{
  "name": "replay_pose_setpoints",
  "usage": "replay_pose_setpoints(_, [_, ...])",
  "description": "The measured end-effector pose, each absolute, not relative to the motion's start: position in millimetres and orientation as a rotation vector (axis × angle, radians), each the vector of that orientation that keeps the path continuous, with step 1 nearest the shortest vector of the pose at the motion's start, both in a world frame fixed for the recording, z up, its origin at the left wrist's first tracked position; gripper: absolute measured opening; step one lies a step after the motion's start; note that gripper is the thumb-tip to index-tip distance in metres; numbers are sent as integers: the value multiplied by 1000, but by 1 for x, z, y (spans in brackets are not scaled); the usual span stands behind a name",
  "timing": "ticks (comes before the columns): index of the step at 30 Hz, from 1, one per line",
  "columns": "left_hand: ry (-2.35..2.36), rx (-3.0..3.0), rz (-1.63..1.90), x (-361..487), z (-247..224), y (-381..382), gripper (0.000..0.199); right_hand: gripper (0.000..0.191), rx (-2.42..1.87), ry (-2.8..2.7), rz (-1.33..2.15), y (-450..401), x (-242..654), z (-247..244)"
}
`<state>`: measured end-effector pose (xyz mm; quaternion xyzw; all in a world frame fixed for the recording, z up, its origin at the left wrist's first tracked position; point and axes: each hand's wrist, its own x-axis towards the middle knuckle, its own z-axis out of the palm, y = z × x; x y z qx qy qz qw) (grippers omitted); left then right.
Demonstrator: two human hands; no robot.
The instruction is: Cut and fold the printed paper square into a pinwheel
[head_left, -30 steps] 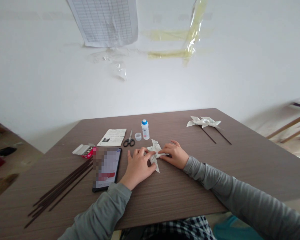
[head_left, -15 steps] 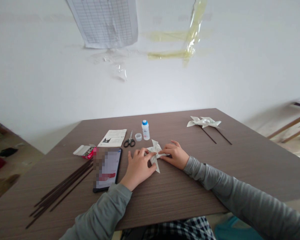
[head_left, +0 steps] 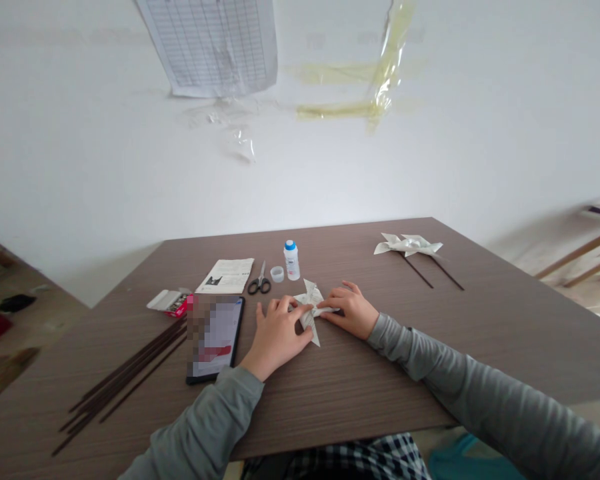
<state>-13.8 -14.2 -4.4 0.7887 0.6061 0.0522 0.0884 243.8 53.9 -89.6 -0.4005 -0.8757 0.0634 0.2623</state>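
Note:
A paper pinwheel (head_left: pixel 309 321) made of printed paper lies on the table between my hands, its pointed blades spread out. My left hand (head_left: pixel 280 333) comes at it from the left, with the index finger on its centre and the thumb by the lower blade. From the other side my right hand (head_left: pixel 351 309) pinches the right blade, its fingertips close to the centre. Beyond the pinwheel stand a white glue bottle (head_left: pixel 291 261) with a blue cap and a small clear cup (head_left: pixel 277 274).
Scissors (head_left: pixel 259 283), a stack of printed paper (head_left: pixel 226 276), a phone (head_left: pixel 215 340), a small red box (head_left: pixel 175 303) and several thin dark sticks (head_left: pixel 125 377) lie to the left. Two finished-looking pinwheels on sticks (head_left: pixel 409 245) rest at the back right. A wall rises behind the table (head_left: pixel 380 393).

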Motion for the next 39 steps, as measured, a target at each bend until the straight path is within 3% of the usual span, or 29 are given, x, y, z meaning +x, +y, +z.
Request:
replay_pose_setpoints(15, [1808, 2344, 206, -12, -6, -15, 49, 21, -1077, -2368, 191, 55, 244, -89])
replay_pose_setpoints(32, [1802, 2352, 207, -16, -14, -12, 52, 18, -1094, -2368, 184, 53, 243, -87])
replay_pose_setpoints(39, [1792, 2349, 171, -16, -13, -10, 63, 19, -1097, -2379, 187, 52, 243, -85])
